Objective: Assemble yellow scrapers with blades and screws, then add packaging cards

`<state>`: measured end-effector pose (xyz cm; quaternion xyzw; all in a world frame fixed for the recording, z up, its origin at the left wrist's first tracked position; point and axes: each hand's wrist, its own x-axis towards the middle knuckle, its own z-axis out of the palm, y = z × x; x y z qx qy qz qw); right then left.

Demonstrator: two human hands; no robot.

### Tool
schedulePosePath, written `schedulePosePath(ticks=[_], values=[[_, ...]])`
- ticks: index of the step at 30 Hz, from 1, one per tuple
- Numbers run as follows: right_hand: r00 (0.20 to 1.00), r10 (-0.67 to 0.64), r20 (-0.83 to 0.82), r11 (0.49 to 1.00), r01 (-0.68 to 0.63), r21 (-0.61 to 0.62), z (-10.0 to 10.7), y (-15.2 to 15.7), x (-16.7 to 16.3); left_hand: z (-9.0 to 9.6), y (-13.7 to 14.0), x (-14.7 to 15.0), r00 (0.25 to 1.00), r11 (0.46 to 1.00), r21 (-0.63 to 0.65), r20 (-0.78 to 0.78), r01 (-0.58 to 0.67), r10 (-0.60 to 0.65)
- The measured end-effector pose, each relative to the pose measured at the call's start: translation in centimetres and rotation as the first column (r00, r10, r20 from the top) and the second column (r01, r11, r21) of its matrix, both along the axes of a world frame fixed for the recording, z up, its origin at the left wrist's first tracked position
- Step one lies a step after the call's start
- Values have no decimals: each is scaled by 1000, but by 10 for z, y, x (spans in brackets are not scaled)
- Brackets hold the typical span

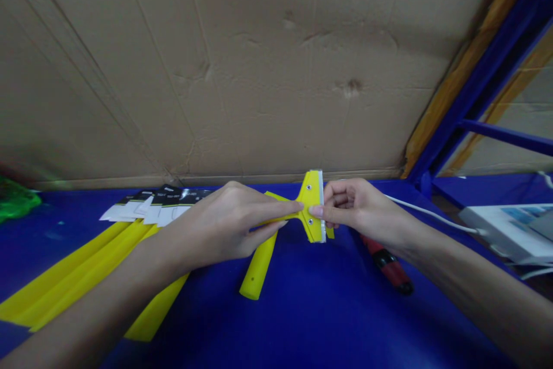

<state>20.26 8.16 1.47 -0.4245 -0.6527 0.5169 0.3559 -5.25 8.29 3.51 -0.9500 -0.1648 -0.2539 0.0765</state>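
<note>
A yellow scraper (314,197) with two screws in its flat head and a silvery strip along its right edge is held above the blue table. My left hand (231,220) is closed around its handle, the index finger stretched along to the head. From the other side my right hand (355,209) pinches the strip's edge, thumb on the top face. Under the scraper lies another yellow tool (258,271); its rounded handle end points toward me, and its far part is partly covered. Just below my right wrist rests a red and black tool handle (391,270), its front end hidden.
Several yellow strips (86,268) with black and white labels (162,205) lie fanned out at left. Green plastic (19,199) sits at the far left. A white box (510,231) with a cable is at right, near a blue metal frame (470,87). Cardboard (259,69) stands behind.
</note>
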Motion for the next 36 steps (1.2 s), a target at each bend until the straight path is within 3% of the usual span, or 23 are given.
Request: schedulePosePath(ticks=[8,18,23,29,36], values=[[999,37,-7,999,-37,7,0,2,5,-3,0,1,999,999,30,-23,-27,28],[999,45,10,999,-45,23,-5,6,6,-2,-2,5,995,998,-58,-96,-30,25],[997,73,-8,997,-73,-12,1,6,8,2,-2,4,999,999,-35,-45,-7,5],[988,73,-136,995,-82,-64,8,10,18,2,0,1,998,998,62,-54,-12,15],[994,21,-108,999,-17,43,9,11,17,-1,-2,2,996,984,181,-90,-4,20]])
